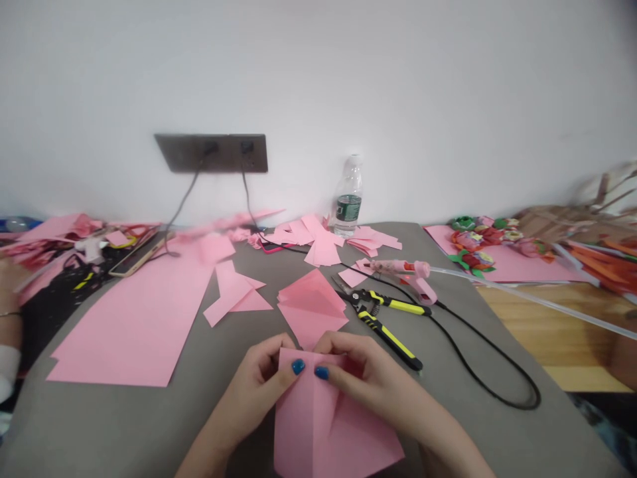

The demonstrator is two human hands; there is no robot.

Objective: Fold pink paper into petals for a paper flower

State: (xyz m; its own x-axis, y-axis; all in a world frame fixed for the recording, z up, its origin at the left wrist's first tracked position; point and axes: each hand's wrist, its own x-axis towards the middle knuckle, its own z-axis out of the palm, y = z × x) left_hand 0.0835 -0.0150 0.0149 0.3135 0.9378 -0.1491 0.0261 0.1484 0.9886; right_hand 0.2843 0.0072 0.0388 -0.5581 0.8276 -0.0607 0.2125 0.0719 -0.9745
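Left hand [259, 385] & right hand [363, 378] side by side, fingers curled; thumb tips nearly touching, forearms angled inward.

Matt pink paper [323, 425], grey cloth tabletop [149, 425]

- A grey table [149, 425] carries everything.
- A large pink paper sheet [134, 325] lies at the left.
- Folded pink pieces [233, 295] and a small folded stack [311, 302] lie near the middle.
- Yellow-handled cutters [385, 318] lie right of the stack.
- A pink glue gun [413, 272] lies just beyond the cutters, its black cord [497, 392] looping toward the right edge.
- A water bottle [348, 199] stands at the back among pink scraps [318, 242].
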